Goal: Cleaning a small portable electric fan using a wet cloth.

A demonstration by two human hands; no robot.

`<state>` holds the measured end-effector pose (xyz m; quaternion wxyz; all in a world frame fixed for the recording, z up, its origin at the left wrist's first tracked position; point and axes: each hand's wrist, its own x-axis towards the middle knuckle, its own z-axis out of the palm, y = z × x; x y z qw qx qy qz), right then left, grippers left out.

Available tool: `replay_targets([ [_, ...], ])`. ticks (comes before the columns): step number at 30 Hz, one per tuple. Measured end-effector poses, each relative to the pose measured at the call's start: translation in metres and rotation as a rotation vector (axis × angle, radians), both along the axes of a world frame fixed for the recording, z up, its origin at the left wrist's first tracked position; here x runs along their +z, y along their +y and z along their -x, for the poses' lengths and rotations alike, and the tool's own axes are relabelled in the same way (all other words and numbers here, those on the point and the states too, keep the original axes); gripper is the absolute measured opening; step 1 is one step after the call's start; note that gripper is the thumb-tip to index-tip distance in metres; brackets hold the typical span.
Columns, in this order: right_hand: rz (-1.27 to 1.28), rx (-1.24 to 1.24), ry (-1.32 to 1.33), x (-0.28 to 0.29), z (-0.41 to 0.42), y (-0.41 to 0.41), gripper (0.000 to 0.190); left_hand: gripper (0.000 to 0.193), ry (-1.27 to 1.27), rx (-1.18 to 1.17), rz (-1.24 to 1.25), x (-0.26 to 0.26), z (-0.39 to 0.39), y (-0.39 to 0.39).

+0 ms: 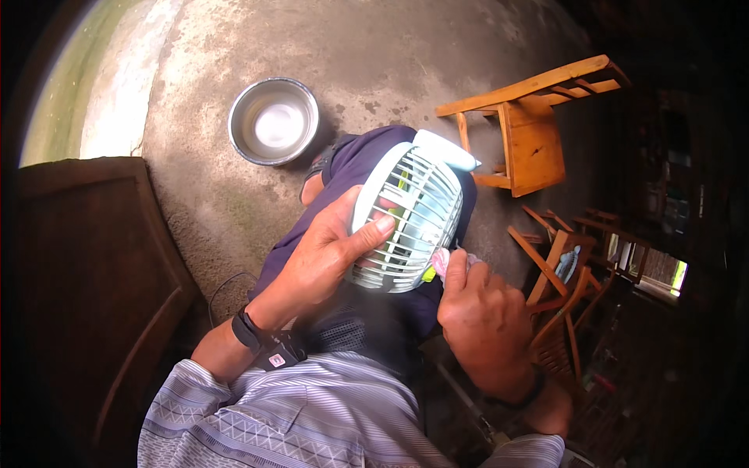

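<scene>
My left hand (327, 251) grips a small light-blue plastic fan (430, 225) by its slatted guard, thumb across the ribs and fingertips partly hidden behind them. Yellow-green parts show through the slats, and a rounded pale-blue piece (445, 151) juts from the far end. The fan is held tilted above my dark-trousered thigh (310, 234). At the guard's lower right side, my right hand (485, 316) pinches a pink and white cloth (440, 262) close against it. A bright yellow-green bit (429, 274) peeks out beside the cloth.
A metal basin (274, 121) stands on the concrete floor (199, 117) ahead to the left. Ahead to the right is a wooden chair (535, 149), with more wooden furniture (556, 269) nearer on that side. A dark wooden panel (76, 263) rises at my left.
</scene>
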<state>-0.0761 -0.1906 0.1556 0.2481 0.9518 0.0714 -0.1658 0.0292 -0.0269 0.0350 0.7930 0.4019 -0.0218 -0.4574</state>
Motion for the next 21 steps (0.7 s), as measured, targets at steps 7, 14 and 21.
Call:
replay_targets([
  [7, -0.359, -0.114, 0.118, 0.009, -0.008, -0.019, 0.007, 0.036, -0.019, -0.028, -0.027, 0.0, 0.002, 0.005],
  [14, -0.701, -0.415, 0.388, 0.005, -0.013, -0.043, 0.014, 0.033, -0.183, -0.067, -0.084, -0.006, 0.004, 0.01],
  [21, -0.779, -0.553, 0.435, 0.015, -0.003, -0.028, 0.022, 0.03, -0.222, -0.068, -0.019, -0.012, 0.008, 0.015],
])
